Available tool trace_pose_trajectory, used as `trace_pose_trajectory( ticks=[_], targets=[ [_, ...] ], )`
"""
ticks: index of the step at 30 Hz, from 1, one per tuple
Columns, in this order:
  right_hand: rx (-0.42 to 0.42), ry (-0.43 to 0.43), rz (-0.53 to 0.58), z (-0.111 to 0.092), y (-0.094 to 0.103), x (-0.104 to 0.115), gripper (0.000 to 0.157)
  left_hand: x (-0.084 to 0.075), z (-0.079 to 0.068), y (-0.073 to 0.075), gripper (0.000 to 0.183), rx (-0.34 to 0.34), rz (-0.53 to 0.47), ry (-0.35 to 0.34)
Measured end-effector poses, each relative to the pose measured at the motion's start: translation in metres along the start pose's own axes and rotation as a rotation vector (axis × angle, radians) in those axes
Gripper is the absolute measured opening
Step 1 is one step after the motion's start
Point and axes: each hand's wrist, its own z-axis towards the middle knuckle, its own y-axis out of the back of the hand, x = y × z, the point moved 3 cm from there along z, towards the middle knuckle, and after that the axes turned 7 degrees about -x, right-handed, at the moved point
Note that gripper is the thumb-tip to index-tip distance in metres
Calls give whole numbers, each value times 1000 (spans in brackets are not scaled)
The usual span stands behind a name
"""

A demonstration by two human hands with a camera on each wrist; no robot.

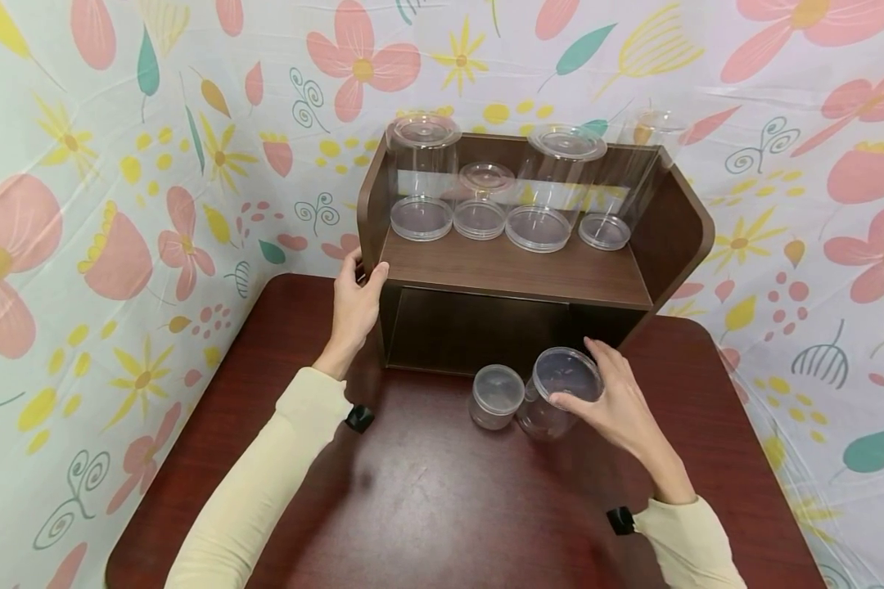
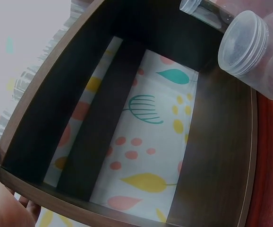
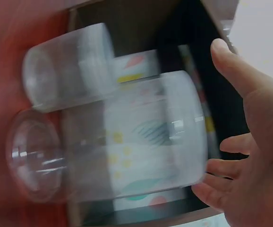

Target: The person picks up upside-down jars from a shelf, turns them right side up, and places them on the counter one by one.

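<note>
My left hand grips the left side edge of a brown wooden shelf unit, thumb in front and fingers behind. In the left wrist view, part of that hand shows at the panel's corner. My right hand spreads around the lid of a tall transparent plastic jar standing on the table. Blurred in the right wrist view, the thumb stands apart from the lid, while the fingers lie close to its rim; contact is unclear. A smaller lidded jar stands just left of the tall one.
Several transparent containers, including a large jar and a narrow one, stand on the unit's upper shelf. Beneath is a dark lower compartment with a partly open back. The dark red table extends in front, and flower-patterned cloth hangs around it.
</note>
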Motion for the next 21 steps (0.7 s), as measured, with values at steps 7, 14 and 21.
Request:
trace_pose_trajectory(
  ticks=[7,14,21],
  targets=[
    [-91,-6,52,17,37,26,94,1,0,0,44,1,13,-7],
    [-201,31,161,43,68,51,84,0,0,1,44,-2,7,-5],
    [-292,-5,295,79,85,67,74,-1,0,0,44,5,4,-9]
  ],
)
